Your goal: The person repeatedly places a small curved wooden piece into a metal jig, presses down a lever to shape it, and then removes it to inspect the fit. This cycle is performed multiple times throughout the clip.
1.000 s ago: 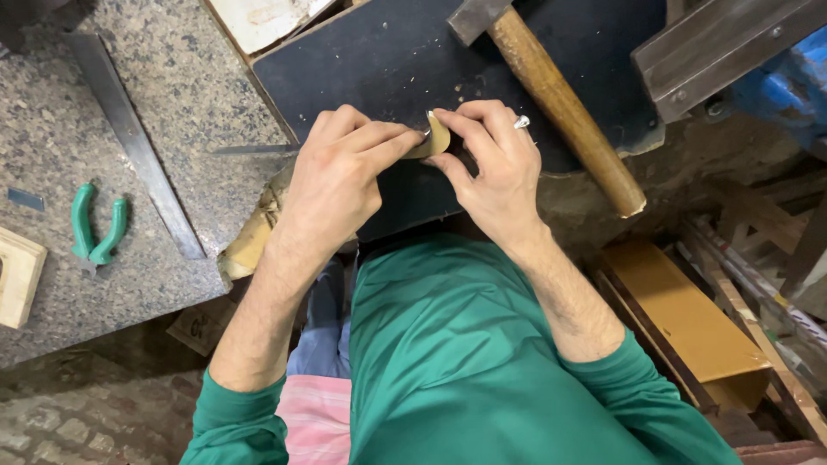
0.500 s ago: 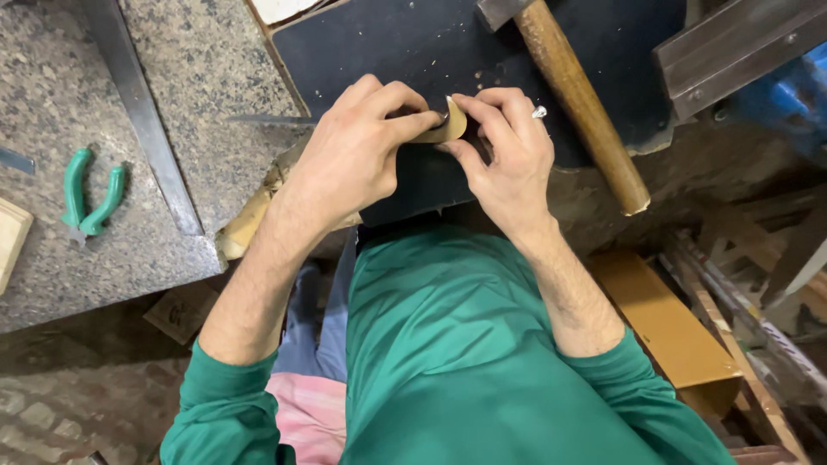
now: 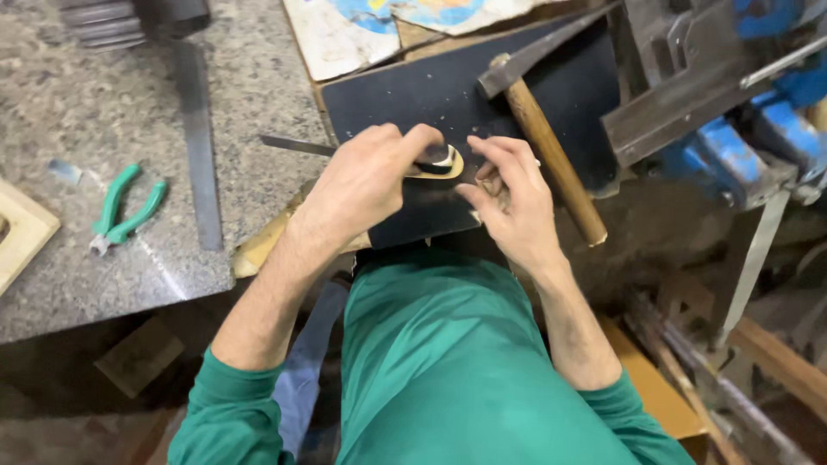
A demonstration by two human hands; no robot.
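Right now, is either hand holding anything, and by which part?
The left hand pinches a small pale curved piece at its left end, over the black board. The right hand is beside it, fingers curled; whether it grips anything cannot be told.

A torn printed sheet (image 3: 379,26), white with blue, perhaps a label, lies top centre.

Green long-sleeved shirt (image 3: 448,362), cuffs pushed up

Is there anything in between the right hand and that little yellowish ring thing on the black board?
No. The right hand sits just beside the ring piece, with only bare black board between them. The left hand already holds the piece from the other side.
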